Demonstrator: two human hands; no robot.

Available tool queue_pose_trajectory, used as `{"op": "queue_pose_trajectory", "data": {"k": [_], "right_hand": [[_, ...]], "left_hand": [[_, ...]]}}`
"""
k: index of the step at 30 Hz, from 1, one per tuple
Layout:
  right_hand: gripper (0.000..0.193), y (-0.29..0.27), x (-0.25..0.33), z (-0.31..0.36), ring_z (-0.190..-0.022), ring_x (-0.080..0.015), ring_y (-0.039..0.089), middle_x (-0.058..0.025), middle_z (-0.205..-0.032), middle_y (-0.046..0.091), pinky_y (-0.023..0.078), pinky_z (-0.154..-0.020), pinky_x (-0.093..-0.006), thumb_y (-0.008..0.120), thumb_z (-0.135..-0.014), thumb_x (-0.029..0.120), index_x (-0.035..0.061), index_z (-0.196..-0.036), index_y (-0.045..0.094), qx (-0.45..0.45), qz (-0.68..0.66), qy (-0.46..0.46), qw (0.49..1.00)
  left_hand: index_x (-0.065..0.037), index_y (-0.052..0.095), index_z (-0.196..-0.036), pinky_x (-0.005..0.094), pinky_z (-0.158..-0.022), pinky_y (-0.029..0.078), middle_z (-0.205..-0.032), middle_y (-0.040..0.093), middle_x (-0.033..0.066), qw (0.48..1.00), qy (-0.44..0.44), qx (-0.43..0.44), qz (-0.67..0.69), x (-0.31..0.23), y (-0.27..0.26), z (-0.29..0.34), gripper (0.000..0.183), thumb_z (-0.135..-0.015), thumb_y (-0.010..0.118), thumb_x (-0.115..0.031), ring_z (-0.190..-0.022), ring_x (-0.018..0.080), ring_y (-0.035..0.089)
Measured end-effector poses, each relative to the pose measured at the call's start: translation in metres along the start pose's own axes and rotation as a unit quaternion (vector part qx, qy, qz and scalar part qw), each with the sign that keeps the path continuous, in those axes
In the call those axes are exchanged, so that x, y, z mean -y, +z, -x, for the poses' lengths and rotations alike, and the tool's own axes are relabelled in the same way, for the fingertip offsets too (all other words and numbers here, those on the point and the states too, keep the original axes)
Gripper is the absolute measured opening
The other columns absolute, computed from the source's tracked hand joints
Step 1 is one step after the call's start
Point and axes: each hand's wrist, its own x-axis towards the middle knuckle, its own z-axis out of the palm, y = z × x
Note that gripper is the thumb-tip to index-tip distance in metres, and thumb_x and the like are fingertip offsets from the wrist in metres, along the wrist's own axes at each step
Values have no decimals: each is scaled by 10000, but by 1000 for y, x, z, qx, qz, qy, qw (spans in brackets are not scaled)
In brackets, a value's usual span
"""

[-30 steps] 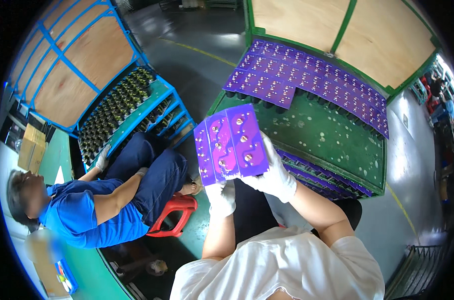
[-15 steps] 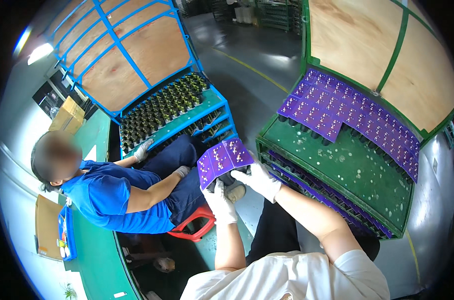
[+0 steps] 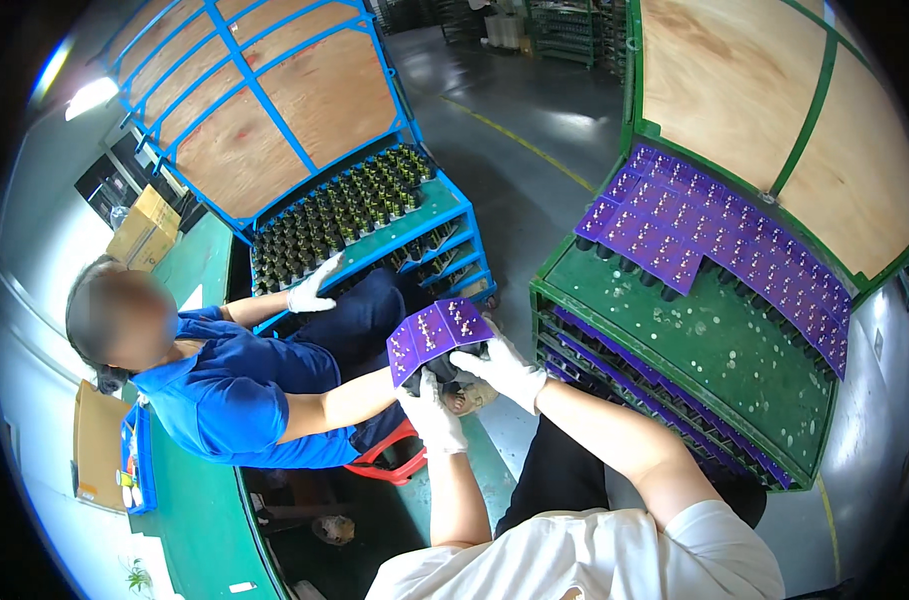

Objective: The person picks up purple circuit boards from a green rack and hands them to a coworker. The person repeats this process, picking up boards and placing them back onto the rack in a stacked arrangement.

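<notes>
Between my two white-gloved hands is a group of purple printed panels [image 3: 427, 333], up to three joined side by side, with black rounded pieces beneath them. My left hand [image 3: 434, 415] grips the group from below on its near left side. My right hand [image 3: 504, 372] closes round its right end, thumb toward the black pieces. To the left, a co-worker's forearm [image 3: 359, 402] reaches toward the panels; that hand is hidden behind them. The co-worker's other gloved hand [image 3: 314, 287] is spread open beside the blue rack.
On the right, a green rack [image 3: 624, 310] carries rows of similar purple panels [image 3: 664, 240] on black pieces. A blue rack [image 3: 414, 232] at the left holds many black-and-gold cylinders [image 3: 334, 215]. The co-worker sits on a red stool [image 3: 399, 462] beside a green bench [image 3: 189, 530].
The held panels have shifted slightly left and down with my hands. The co-worker's near arm has stretched toward them, and the far hand has lifted and spread.
</notes>
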Motion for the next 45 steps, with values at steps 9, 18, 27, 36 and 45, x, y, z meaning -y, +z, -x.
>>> {"op": "queue_pose_trajectory", "data": {"k": [9, 18, 27, 36, 45], "right_hand": [[988, 25, -2, -19, -1249, -390, 451, -278, -1412, 357, 361, -1047, -378, 675, -817, 344, 48, -1486, 9, 33, 77, 20, 996], [587, 18, 6, 0, -1075, -328, 593, -239, -1240, 554, 471, -930, -375, 653, -865, 313, -34, -1292, 448, 116, 37, 31, 992], [247, -146, -61, 50, -862, -279, 646, -121, -915, 670, 508, -791, -386, 688, -789, 232, 53, -953, 650, -362, 316, -51, 876], [832, -287, -76, 86, -1358, -365, 275, -209, -1387, 405, 197, -1120, -478, 643, -721, 574, -5, -1291, 458, -448, 546, 234, 668], [933, -314, -71, 57, -1328, -354, 330, -201, -1342, 437, 200, -1109, -500, 651, -675, 636, -11, -1302, 410, -482, 527, 203, 670]], "left_hand": [[-29, 411, -1294, 390, -852, 506, -1220, 502, 145, 1000, 3, -5, 13, -2, -19, -22, 400, -932, 505, -170, -1076, 252, 535], [3, 277, -1397, 399, -882, 501, -1306, 453, 183, 999, 40, -11, -28, -16, -22, -48, 577, -937, 547, -215, -1106, 265, 539], [25, 394, -1320, 369, -996, 405, -1319, 470, 176, 986, 87, 137, -36, -11, 40, 7, 498, -977, 493, -322, -1205, 285, 513], [15, 479, -1317, 319, -1025, 365, -1312, 531, 152, 856, -42, 490, -160, 90, 189, 26, 484, -950, 550, -293, -1204, 208, 497], [-203, 493, -1340, 528, -1109, 184, -1472, 204, 305, 748, 181, 329, -547, 164, 319, 44, 634, -784, 633, -473, -1365, 465, 188]]}}
